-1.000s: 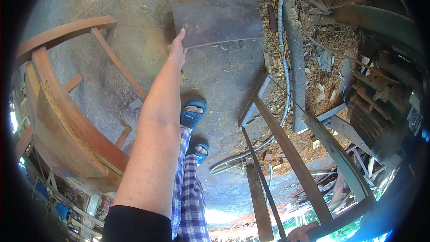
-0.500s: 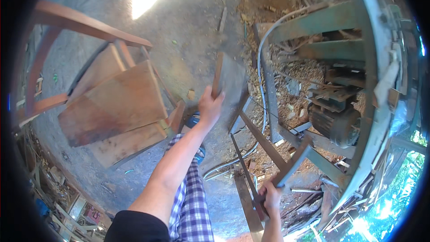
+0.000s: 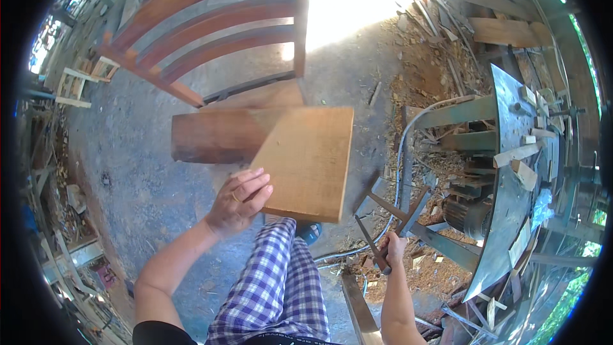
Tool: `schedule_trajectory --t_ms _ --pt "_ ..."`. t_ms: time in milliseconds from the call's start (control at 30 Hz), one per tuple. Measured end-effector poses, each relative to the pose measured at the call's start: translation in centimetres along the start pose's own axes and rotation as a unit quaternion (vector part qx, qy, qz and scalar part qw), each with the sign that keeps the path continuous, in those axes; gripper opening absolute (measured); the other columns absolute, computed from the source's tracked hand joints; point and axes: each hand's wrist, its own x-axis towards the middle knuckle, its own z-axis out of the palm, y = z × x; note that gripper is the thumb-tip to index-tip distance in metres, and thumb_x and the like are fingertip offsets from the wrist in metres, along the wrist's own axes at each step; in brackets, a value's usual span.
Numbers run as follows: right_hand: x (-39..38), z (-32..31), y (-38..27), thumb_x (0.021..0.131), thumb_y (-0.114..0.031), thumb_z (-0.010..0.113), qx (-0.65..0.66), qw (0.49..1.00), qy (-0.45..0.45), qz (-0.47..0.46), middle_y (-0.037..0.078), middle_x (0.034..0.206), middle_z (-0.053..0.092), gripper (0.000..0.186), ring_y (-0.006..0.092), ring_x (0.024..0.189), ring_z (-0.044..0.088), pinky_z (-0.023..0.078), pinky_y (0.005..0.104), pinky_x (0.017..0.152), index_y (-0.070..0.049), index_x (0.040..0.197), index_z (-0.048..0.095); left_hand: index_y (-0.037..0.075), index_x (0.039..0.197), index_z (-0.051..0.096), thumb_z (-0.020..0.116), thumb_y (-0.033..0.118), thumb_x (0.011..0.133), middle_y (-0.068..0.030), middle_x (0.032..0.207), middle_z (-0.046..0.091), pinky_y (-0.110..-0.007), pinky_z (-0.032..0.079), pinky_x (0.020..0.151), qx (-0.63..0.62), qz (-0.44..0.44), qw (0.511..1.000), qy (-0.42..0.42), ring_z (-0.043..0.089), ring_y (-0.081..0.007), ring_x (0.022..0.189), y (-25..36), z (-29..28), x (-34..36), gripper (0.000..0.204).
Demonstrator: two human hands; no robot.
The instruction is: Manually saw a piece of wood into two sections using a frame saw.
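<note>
My left hand (image 3: 239,201) is closed on the lower left edge of a light brown wooden board (image 3: 310,166), its broad face tilted up toward me. The board has one slanted side and hangs over my legs, partly covering a darker board (image 3: 214,135) on the chair seat. To the right, my right hand (image 3: 394,248) grips an end arm of a wooden frame saw (image 3: 389,207), an H-shaped frame with a crossbar and a thin long strip along one side. The saw hangs clear of the board.
A reddish-brown wooden chair (image 3: 217,16) with curved back slats stands ahead. At right is a metal-topped machine table (image 3: 495,217) with a motor (image 3: 466,218) beneath and offcuts on top. A pale hose (image 3: 402,160) curves along the floor. A timber piece (image 3: 359,310) lies near my right arm.
My left hand has raised the board and turned its broad face toward me. My right hand still holds the saw. The view has shifted, showing more of the chair back and the machine table.
</note>
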Motion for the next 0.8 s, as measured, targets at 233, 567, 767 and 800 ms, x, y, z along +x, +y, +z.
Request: schedule_trajectory --t_ms 233,567,767,800 --pt "-1.3 4.2 0.3 0.078 -0.008 0.061 -0.024 1.000 -0.006 -0.016 0.002 0.051 0.047 0.020 0.0133 0.039 0.046 0.039 0.0289 0.036 -0.008 0.063 0.048 0.013 0.114 0.057 0.065 0.007 0.077 -0.0100 0.128 0.052 -0.049 0.040 0.103 0.097 0.060 0.990 -0.080 0.048 -0.0315 0.124 -15.1 2.7 -11.7 0.038" --pt "-2.1 6.0 -0.4 0.079 -0.007 0.061 -0.010 1.000 0.021 0.001 0.002 0.055 0.047 0.013 0.0127 0.041 0.045 0.039 0.0267 0.040 -0.008 0.073 0.050 0.018 0.140 0.044 0.068 0.042 0.080 -0.0099 0.148 0.036 -0.053 0.020 0.112 0.124 -0.245 0.949 -0.151 0.024 -0.0323 0.140 -17.6 4.7 -15.5 0.068" --pt "-2.4 6.1 -0.7 0.078 -0.007 0.061 -0.019 1.000 0.023 -0.006 0.002 0.055 0.047 0.013 0.0138 0.041 0.045 0.039 0.0268 0.040 -0.008 0.072 0.049 0.023 0.143 0.040 0.063 0.054 0.079 -0.0079 0.153 0.029 -0.057 0.014 0.111 0.100 0.107 0.977 -0.156 0.019 -0.0354 0.142 -24.3 7.9 -7.9 0.074" --pt "-2.3 5.9 -0.6 0.078 -0.008 0.060 -0.021 1.000 0.016 0.000 0.003 0.055 0.047 0.013 0.0143 0.041 0.045 0.040 0.0272 0.040 -0.008 0.071 0.049 0.023 0.142 0.041 0.063 0.051 0.081 -0.0096 0.151 0.030 -0.060 0.016 0.108 0.149 -0.061 0.974 -0.162 0.022 -0.0356 0.141 -26.5 7.1 -6.4 0.070"
